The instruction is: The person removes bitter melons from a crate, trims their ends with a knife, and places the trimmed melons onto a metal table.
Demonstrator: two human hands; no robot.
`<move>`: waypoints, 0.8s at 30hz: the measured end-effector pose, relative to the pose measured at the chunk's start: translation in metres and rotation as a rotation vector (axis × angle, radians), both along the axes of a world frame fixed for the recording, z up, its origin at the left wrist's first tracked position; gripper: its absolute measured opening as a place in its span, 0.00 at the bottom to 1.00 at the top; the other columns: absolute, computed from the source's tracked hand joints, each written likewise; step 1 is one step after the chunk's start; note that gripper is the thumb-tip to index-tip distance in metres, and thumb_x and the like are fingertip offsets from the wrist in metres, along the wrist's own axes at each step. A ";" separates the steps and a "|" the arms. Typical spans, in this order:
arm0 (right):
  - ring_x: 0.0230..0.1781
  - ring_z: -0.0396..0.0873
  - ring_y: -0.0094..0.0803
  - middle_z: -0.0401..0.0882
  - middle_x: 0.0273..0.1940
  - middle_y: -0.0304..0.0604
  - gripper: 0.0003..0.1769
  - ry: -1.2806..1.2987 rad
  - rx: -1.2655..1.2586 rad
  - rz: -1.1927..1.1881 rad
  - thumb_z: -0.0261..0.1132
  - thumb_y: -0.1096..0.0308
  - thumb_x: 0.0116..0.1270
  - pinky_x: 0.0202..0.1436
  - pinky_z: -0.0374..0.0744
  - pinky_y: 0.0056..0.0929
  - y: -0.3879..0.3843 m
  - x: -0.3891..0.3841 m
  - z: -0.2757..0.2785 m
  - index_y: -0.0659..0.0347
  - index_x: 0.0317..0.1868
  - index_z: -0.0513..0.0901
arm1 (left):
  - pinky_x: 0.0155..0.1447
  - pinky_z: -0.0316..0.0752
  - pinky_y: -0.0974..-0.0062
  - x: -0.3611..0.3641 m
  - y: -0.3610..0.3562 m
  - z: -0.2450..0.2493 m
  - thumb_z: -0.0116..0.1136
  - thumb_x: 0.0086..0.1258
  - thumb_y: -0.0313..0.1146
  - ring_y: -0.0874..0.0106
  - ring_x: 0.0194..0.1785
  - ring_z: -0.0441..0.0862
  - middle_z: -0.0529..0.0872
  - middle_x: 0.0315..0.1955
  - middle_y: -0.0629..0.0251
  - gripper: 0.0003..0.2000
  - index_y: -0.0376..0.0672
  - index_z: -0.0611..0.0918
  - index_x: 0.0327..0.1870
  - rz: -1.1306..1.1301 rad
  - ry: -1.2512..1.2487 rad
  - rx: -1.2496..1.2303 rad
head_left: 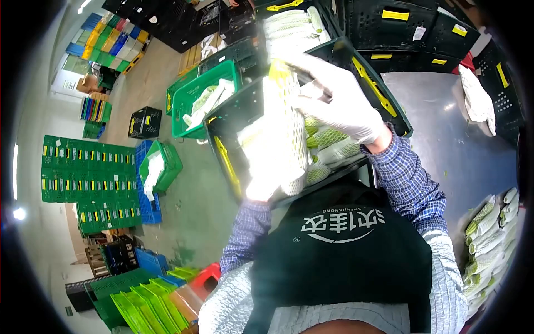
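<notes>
A long pale-green vegetable in a white foam net (293, 128) is held lengthwise above a black crate (233, 136). My left hand (266, 164), in a white glove and washed out by glare, is closed around its lower left side. My right hand (345, 92), also gloved in white, has its thumb and fingers closed on the upper end. Below my hands, several netted vegetables (334, 142) lie inside the crate. The glare hides the left fingers and the vegetable's exact kind.
Another black crate holds netted vegetables (295, 28) at the back. Green bins (231, 69) stand to the left. A metal table (428, 111) on the right bears a white bag (476, 100) and a pile of netted vegetables (489, 239). Stacked green crates (89, 172) stand farther left.
</notes>
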State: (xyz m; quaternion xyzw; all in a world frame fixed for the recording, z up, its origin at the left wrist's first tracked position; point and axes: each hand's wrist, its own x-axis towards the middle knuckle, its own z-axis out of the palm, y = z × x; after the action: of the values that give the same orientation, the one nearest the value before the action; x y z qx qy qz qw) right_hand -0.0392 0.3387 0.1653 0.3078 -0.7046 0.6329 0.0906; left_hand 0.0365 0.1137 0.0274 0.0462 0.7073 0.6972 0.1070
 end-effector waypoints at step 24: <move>0.19 0.80 0.36 0.77 0.29 0.39 0.11 0.602 0.645 -0.019 0.61 0.66 0.65 0.21 0.78 0.35 -0.026 0.065 -0.086 0.50 0.47 0.82 | 0.60 0.79 0.70 -0.019 0.023 0.036 0.76 0.58 0.30 0.67 0.55 0.84 0.84 0.56 0.55 0.32 0.31 0.75 0.63 0.424 0.582 -0.202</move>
State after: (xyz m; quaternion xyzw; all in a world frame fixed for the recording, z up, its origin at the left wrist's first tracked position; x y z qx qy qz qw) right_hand 0.0262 0.3129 0.0789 0.4844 -0.8111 0.2622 0.1969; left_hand 0.0172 0.1363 0.0630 0.0844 0.7672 0.5883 -0.2413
